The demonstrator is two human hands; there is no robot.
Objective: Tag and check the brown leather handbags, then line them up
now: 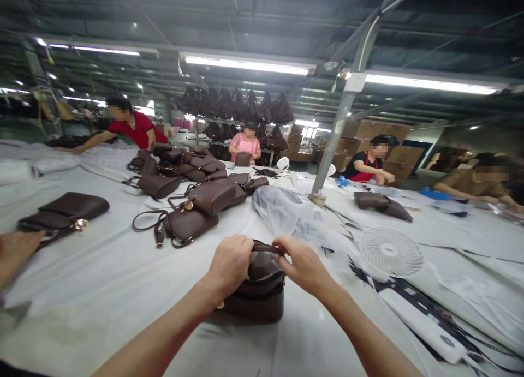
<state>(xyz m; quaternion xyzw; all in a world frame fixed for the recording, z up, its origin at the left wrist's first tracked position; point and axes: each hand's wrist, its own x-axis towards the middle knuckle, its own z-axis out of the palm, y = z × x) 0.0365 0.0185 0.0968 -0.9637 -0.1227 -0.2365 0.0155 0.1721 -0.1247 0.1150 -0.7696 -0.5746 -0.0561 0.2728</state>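
Note:
A dark brown leather-look handbag (257, 305) stands on the white-covered table right in front of me. Its top is open, and grey, see-through lining or plastic shows inside the mouth. My left hand (231, 263) is closed on the bag's upper left rim, near one end of the dark strap or edge that arches across the top. At the other end of that arch, my right hand (303, 263) pinches the rim between thumb and fingers. A gold-coloured charm shows low on the bag's left side, partly behind my left wrist.
A pile of brown handbags (192, 216) lies ahead to the left. Clear plastic bags (286, 210) lie beyond my hands, near a metal post (338, 131). A white fan (388, 251) stands at right. Another person's hand (20, 251) touches a bag (67, 210) at left; several co-workers sit around.

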